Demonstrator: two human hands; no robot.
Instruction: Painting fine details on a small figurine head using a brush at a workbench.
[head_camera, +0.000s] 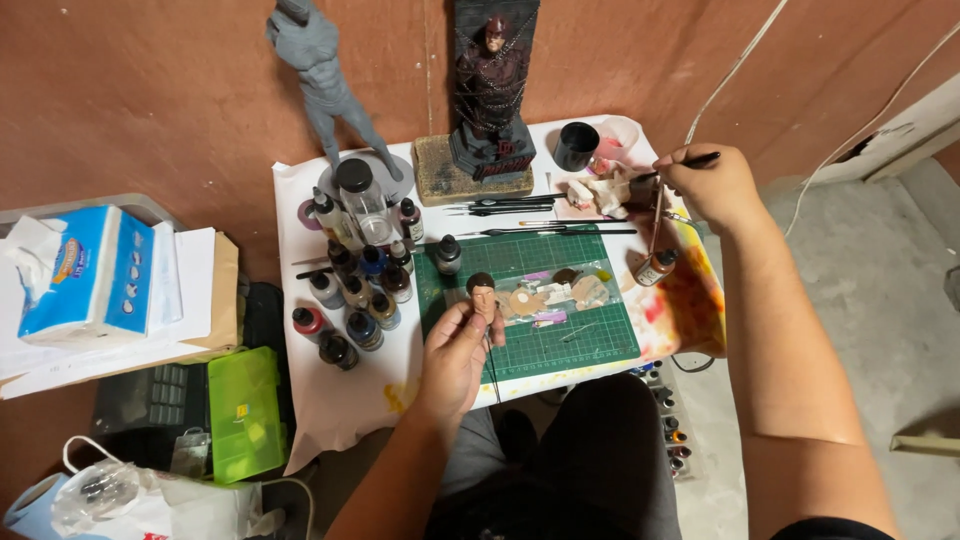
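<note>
Across the white work table (330, 400) lies a green cutting mat (560, 345), with paint bottles (355, 290) clustered to its left. Left hand (455, 355) is clamped on a small painted figure head (482, 290), held upright over the mat's near-left part. Right hand (710, 185), well apart to the right and farther back, pinches a fine brush (690, 163), whose long axis points left toward the head.

Hobby paint nook: paint bottles (352, 290), brushes (520, 207), cutting mat (590, 340), statues (492, 90).
</note>
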